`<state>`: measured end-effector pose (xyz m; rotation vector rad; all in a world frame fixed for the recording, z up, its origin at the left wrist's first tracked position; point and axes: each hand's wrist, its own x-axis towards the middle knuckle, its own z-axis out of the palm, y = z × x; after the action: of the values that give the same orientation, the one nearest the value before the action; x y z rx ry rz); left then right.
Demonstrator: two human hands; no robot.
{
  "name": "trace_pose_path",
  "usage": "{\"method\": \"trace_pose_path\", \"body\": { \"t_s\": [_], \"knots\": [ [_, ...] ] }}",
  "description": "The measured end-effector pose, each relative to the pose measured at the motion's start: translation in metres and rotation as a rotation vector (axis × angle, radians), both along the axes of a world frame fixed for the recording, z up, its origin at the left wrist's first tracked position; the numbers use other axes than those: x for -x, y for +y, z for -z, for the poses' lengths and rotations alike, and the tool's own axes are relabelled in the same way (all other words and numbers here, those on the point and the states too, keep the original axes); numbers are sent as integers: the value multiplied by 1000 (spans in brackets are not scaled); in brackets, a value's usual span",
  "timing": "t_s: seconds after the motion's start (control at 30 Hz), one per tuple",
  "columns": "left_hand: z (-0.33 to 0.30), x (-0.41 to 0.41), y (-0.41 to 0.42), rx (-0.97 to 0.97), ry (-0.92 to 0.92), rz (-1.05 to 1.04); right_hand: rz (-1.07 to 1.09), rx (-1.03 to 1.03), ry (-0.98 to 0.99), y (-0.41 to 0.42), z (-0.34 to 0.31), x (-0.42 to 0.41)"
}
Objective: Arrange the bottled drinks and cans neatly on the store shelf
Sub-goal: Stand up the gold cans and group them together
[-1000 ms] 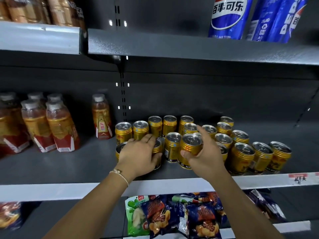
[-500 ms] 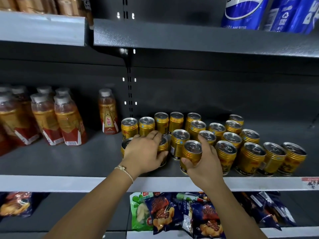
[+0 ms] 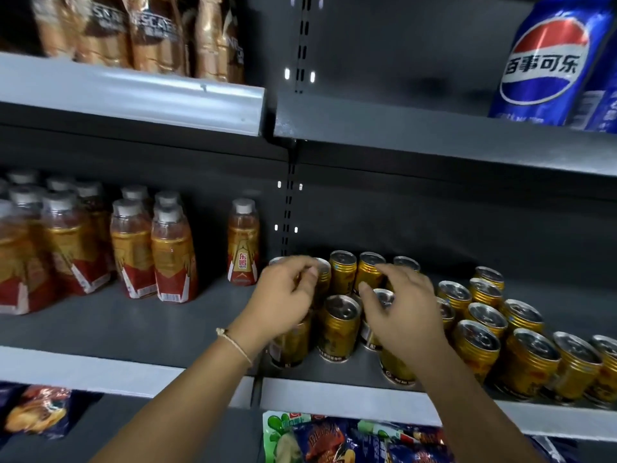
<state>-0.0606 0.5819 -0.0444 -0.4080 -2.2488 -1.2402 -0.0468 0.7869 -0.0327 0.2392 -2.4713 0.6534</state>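
Note:
Several gold cans stand in loose rows on the middle shelf (image 3: 334, 401). One gold can (image 3: 340, 325) shows between my hands, and more cans (image 3: 477, 345) run off to the right. My left hand (image 3: 283, 305) hovers over the left end of the cluster, its loosely curled fingers near a back-row can top and holding nothing. My right hand (image 3: 404, 315) hangs over the middle cans with fingers curved and thumb beside a can top (image 3: 384, 297); I see no grip. Both hands hide some cans.
Amber bottles with red labels (image 3: 172, 255) fill the shelf's left side, with a single bottle (image 3: 243, 242) nearer the cans. Blue cola cans (image 3: 547, 61) and brown coffee bottles (image 3: 150, 31) stand on the upper shelf. Snack bags (image 3: 350, 442) lie below.
My right hand has let go of the front can and lifted over the middle cans. My left hand has risen off the can tops. The view has shifted closer.

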Motion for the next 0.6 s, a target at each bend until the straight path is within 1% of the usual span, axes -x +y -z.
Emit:
{"method": "trace_pose_path", "body": {
  "t_s": [0.1,0.17,0.23,0.33,0.43,0.5,0.6],
  "knots": [
    [0,18,-37,-136,-128,-79,-85,-71,-74,-18,-13,28],
    [7,30,-62,-144,-233,-144,-103,-113,-146,-33,-19,47],
    [17,40,-77,-111,-324,-160,-126,-146,-236,-52,-22,67],
    [29,52,-81,39,-387,-62,-199,-211,-424,-80,-23,95],
    [36,68,-82,66,-428,52,-231,-207,-592,-97,-17,111],
    [40,78,-84,72,-447,89,-217,-186,-616,-101,-6,115],
    [49,92,-87,110,-410,123,-155,-187,-496,-102,11,115]
  ]
}}
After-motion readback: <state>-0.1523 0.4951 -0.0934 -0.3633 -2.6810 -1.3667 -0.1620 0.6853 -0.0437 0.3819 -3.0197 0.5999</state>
